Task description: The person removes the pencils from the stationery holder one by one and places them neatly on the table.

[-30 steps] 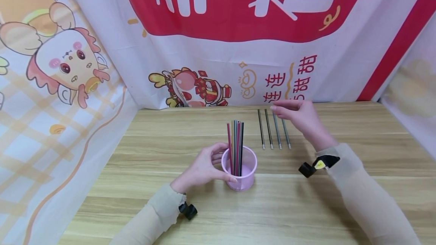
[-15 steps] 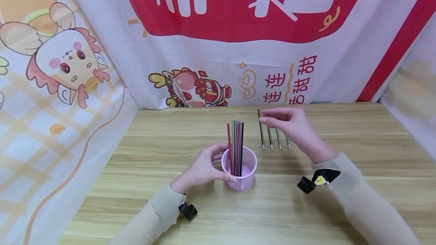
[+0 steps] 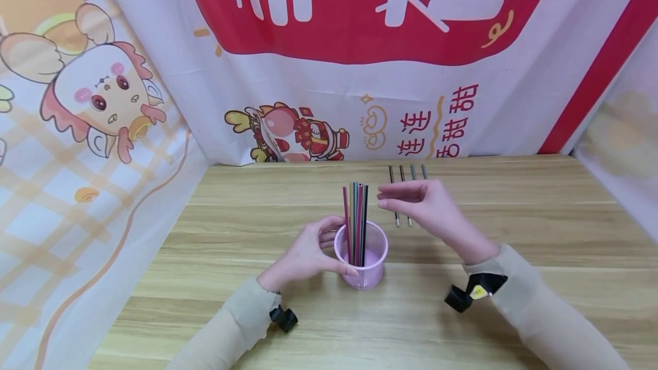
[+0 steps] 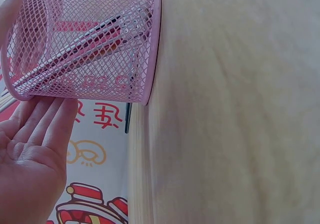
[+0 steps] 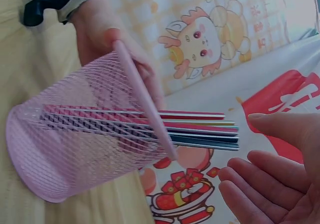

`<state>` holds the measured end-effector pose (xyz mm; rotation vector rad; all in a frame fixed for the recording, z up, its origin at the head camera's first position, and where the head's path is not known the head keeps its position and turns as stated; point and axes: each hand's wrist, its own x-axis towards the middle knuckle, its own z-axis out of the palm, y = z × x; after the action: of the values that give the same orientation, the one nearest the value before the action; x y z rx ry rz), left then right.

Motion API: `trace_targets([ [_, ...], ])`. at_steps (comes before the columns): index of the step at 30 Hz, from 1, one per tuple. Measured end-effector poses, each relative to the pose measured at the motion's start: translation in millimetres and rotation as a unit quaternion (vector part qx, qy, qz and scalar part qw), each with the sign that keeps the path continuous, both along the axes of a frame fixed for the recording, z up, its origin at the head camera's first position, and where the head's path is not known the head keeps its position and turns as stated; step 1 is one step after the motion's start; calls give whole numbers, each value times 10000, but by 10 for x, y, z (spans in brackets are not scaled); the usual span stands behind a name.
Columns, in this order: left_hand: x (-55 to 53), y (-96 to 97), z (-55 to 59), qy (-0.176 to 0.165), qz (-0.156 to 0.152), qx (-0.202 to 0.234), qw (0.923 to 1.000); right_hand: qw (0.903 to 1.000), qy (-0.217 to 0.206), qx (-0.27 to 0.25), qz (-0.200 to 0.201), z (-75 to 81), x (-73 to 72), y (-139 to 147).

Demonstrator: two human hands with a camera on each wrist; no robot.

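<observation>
White printed cloth hangs at 12 o'clock behind a wood-grain surface [image 3: 411, 330], with a broad red panel [image 3: 360, 33], red characters [image 3: 415, 121] and a festive cartoon figure [image 3: 300, 133]; at 10 o'clock a paler cloth [image 3: 67, 233] carries orange checks and a larger cartoon animal [image 3: 100, 87]. On the surface there are one cup, one bundle and four loose pencils. The loose pencils [image 3: 402, 173], two black and two bluish grey, lie side by side at about 1 o'clock from the cup, their middles or lower parts hidden behind the right hand [image 3: 432, 210]. The one container, a pink mesh cup [image 3: 372, 276], stands upright near the middle; its bundle of pencils [image 3: 358, 216], in red, yellow, blue-grey and black, rises from the 9 o'clock side, too tightly packed to count. The left hand [image 3: 305, 256] grips the cup from 9 o'clock, its fingers and thumb around the rim and wall. The right hand hangs at 2 o'clock from the cup, its fingers extended and its thumb apart from them, near the bundle's upper ends but not touching them.
</observation>
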<state>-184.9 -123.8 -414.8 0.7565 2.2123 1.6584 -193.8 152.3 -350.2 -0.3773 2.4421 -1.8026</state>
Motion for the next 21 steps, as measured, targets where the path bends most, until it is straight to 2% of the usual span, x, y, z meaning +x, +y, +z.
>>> trace_targets([
  [4,-1,-2,1,-3,-25,6,10000,9996,-43,-113,249,-129,25,-65],
  [9,-2,-1,-1,-18,-61,10,10000,9993,15,-20,385,-305,51,-138],
  [15,-4,4,-5,2,-76,30,10000,9997,62,3,220,-442,51,-198],
  [21,0,4,1,15,-65,35,10000,9996,232,134,29,-492,39,-241],
])
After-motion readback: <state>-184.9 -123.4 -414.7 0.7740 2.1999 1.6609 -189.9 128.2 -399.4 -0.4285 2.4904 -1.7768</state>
